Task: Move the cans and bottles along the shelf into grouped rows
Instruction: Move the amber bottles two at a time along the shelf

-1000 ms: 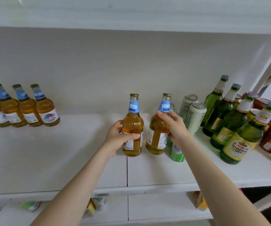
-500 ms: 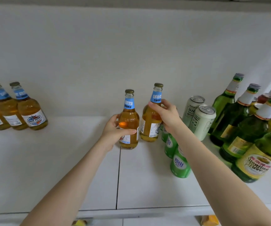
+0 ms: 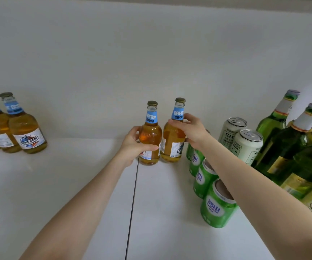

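- The left hand (image 3: 135,145) is wrapped around the belly of an amber bottle (image 3: 150,136), thumb across the front label and fingers behind the glass.
- The right hand (image 3: 190,131) clasps the shoulder of a second amber bottle (image 3: 173,136), fingers curled over it just below the blue neck label.
- Both held bottles stand upright side by side, touching or nearly so, long axes vertical, gold caps pointing up. Their bases sit at the surface of the white shelf (image 3: 76,184), near its back wall; whether they are lifted slightly cannot be told.
- A dark seam (image 3: 132,203) between two shelf panels runs from the front edge back to just left of the left-hand bottle.
- Under and beside the right forearm, a line of green cans (image 3: 215,209) stands upright, running from near the held bottles toward the front.
- Behind those, two white cans (image 3: 245,145) stand upright, one just behind the other.
- At the far right, tall green bottles (image 3: 275,124) stand clustered, necks leaning outward in the wide-angle view.
- At the far left, well apart from the hands, a row of matching amber bottles (image 3: 26,136) stands upright along the back wall, partly cut off by the frame edge.
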A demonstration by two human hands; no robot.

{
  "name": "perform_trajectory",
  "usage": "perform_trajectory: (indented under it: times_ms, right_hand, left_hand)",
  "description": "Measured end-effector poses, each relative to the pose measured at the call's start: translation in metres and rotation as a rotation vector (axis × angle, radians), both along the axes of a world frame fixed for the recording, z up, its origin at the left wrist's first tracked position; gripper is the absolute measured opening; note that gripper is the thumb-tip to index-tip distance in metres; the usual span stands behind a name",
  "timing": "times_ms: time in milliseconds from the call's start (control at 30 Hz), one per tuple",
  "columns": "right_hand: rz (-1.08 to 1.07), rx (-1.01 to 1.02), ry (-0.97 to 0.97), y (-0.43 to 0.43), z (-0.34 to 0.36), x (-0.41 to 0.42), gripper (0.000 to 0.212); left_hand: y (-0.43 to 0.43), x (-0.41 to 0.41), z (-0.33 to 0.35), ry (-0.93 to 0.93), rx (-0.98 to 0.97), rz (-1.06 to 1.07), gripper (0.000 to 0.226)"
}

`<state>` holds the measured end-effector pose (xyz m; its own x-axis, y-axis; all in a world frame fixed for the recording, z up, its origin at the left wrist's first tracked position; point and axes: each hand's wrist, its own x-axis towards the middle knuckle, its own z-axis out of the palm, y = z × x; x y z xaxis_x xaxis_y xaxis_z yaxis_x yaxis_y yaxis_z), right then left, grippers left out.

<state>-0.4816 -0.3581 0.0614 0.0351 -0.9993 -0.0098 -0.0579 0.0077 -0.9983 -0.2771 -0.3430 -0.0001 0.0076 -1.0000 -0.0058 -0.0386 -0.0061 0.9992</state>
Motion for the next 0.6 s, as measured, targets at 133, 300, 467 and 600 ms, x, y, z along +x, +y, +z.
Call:
perform_trajectory:
  times_ms: [133, 300, 467, 600]
  right_hand:
    - [0.040, -0.001, 0.032, -0.007, -0.003, 0.000, 0.032]
    - [0.065, -0.016, 0.070, -0.013, -0.007, 0.002, 0.037]
    - [0.083, -0.006, 0.102, -0.016, -0.008, 0.003, 0.048]
    - [0.082, 0.028, 0.084, -0.017, -0.009, 0.002, 0.053]
  left_hand:
    - [-0.006, 0.001, -0.006, -0.004, -0.003, -0.001, 0.087]
    - [-0.012, 0.005, -0.009, -0.009, -0.014, 0.002, 0.087]
    - [-0.015, 0.006, -0.009, -0.029, -0.024, 0.000, 0.086]
    - [-0.018, 0.005, -0.010, -0.034, -0.031, -0.011, 0.086]
